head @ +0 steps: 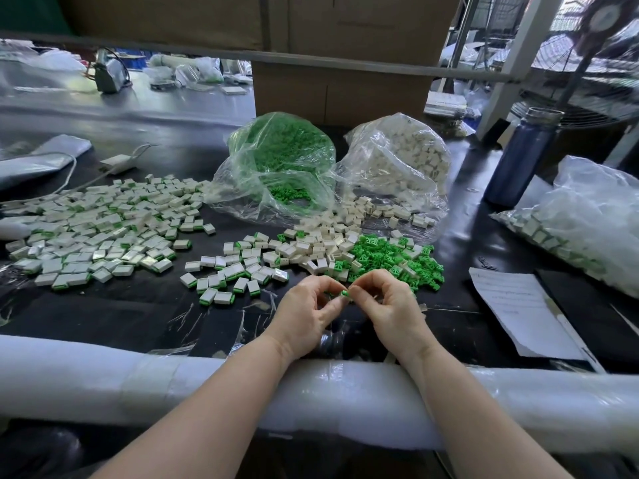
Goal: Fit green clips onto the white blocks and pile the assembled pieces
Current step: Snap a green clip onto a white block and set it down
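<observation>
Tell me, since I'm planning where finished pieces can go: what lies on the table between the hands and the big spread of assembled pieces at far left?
In the head view, a smaller cluster of assembled pieces lies between; near it, bare dark table.

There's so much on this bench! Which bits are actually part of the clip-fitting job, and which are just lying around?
Part of the job:
left hand and right hand, pinching a green clip
loose green clips
loose white blocks
bag of clips
bag of blocks
assembled pile

Just lying about:
blue bottle
paper sheet
white cable

Blue bottle (517, 157), paper sheet (518, 309)
</observation>
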Tool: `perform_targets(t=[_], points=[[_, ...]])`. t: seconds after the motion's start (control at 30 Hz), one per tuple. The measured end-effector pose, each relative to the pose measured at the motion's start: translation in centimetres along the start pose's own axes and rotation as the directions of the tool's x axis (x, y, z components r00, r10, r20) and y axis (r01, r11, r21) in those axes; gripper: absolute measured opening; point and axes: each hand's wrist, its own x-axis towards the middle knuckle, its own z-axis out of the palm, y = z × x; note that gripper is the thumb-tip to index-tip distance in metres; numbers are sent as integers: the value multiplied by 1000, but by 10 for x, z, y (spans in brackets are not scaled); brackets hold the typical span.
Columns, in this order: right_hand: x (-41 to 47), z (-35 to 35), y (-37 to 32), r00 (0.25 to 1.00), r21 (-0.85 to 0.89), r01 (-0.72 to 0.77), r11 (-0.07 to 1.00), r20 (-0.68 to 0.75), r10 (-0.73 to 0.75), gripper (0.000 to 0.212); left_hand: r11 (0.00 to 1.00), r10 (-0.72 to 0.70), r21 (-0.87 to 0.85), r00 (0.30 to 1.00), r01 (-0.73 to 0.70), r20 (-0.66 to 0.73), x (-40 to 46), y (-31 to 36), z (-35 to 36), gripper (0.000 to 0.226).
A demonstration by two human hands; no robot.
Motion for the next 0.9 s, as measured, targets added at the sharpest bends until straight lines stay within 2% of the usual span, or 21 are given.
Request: perform_targets(t=[0.1, 0.2, 0.37, 0.73, 0.9], points=[[0, -3, 2, 993, -20, -19, 1000, -115, 16, 11, 998, -52, -27, 995, 50, -81, 1, -3, -1, 8], [1, -4, 6, 976, -114, -64, 991, -213, 38, 13, 991, -120, -85, 970, 104, -209, 2, -6, -2, 18], [3, -5, 10, 969, -206, -100, 974, -242, 48, 15, 985, -69, 114, 900, 130, -431, 4, -12, -7, 24], [3, -6, 11, 957, -338, -171, 925, -280, 75, 10, 897, -224, 286, 904, 337, -363, 6, -11, -3, 48], [5, -12, 15, 905, -399, -270, 876, -416, 90, 38, 866, -215, 363, 911, 344, -351, 6, -11, -2, 57]])
